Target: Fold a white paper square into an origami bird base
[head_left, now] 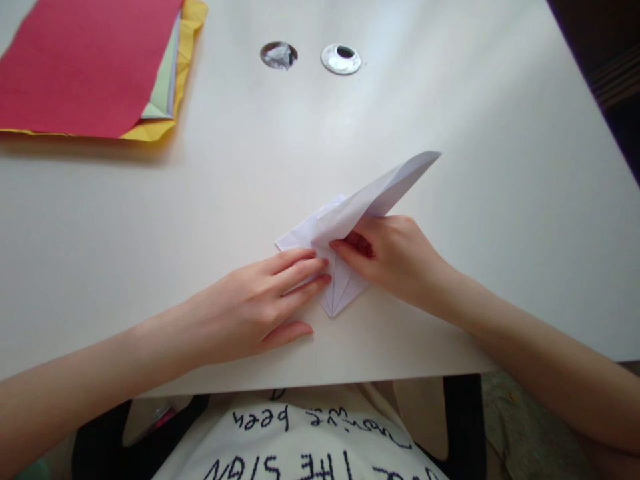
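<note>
A partly folded white paper (350,213) lies on the white table (250,200) near its front edge. My left hand (255,303) rests flat on the paper's lower left part, fingers stretched out and pressing it down. My right hand (393,257) pinches a long pointed flap of the same paper and holds it lifted up and to the right, its tip in the air. The creased lower point of the paper shows between my two hands.
A stack of coloured sheets, red (85,63) on top with yellow and pale green under it, lies at the far left. Two round holes sit at the table's back, one stuffed with crumpled paper (279,55), one with a silver rim (341,59).
</note>
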The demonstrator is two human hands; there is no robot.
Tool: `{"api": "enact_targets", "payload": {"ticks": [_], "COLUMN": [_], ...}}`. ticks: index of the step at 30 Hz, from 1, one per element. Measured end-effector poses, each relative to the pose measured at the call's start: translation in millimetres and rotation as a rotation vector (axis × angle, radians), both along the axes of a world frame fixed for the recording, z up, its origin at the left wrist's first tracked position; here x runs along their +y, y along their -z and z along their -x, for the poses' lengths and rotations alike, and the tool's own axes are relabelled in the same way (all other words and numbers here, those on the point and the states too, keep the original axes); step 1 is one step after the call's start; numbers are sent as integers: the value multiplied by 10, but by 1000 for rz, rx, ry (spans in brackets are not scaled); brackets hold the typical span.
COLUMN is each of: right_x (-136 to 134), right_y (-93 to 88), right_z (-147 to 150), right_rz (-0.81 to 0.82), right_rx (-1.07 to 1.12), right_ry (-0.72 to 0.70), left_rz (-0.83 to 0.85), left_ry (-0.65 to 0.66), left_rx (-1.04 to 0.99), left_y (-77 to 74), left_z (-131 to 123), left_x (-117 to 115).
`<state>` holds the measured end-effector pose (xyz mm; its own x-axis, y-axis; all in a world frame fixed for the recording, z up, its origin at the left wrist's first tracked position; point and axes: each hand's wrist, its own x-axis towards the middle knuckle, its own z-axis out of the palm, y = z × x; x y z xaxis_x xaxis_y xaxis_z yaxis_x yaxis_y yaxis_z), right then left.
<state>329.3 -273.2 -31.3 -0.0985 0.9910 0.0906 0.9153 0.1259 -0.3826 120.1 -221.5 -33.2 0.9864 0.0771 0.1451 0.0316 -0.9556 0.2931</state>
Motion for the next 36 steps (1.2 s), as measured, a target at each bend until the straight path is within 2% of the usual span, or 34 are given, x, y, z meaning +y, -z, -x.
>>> {"api": "enact_targets", "payload": {"ticks": [18, 32, 36], "right_x": [13, -14, -11], "right_y": [-26, -15, -13], "right_z": [15, 33, 36], "right_rz": [12, -14, -30], "right_rx": [20, 60, 15], "right_ry": [-13, 44, 39], "left_rz": [-73, 4, -3], "left_ry": [-16, -61, -121], "left_rx": [34, 58, 77], "left_y": [10, -16, -46], "left_z": [7, 7, 9], "left_x": [-58, -62, -79]}}
